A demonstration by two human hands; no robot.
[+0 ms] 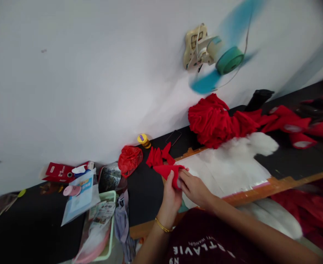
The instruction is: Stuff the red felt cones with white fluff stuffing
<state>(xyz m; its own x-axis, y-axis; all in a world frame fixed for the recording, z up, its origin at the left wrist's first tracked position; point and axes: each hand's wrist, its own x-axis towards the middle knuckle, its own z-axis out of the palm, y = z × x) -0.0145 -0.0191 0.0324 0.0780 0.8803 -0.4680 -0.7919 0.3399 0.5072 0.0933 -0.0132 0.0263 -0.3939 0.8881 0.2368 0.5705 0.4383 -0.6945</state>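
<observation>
Red fabric cone (165,170) is sitting up in the air just in front of the person's chest, over the near edge of the black surface (142,198), and its tip is pointing toward 10 o'clock. From my remote seat I am watching both hands working together on it. The left hand (173,194) is clamping the cloth between thumb and fingers, while the right hand (196,187) is touching the wider end; I cannot tell whether its fingertips are pinching the edge or reaching inside.

Taking the cone as my clock centre, I am seeing small red fabric pieces (155,157) lying close by between 10 and 11 o'clock, with a yellow-lidded jar (144,140) standing beyond them at 11. A red plastic bag (130,160) is resting at 10, and a pale green basket (113,205) is holding packaging at 8. Toward 3 o'clock a white sheet (219,176) is covering part of the surface, with white fluffy stuffing (263,143) lying on its far side. A big red fabric heap (211,121) is lying between 1 and 2, and a wall fan (230,60) is spinning its blue blades above.
</observation>
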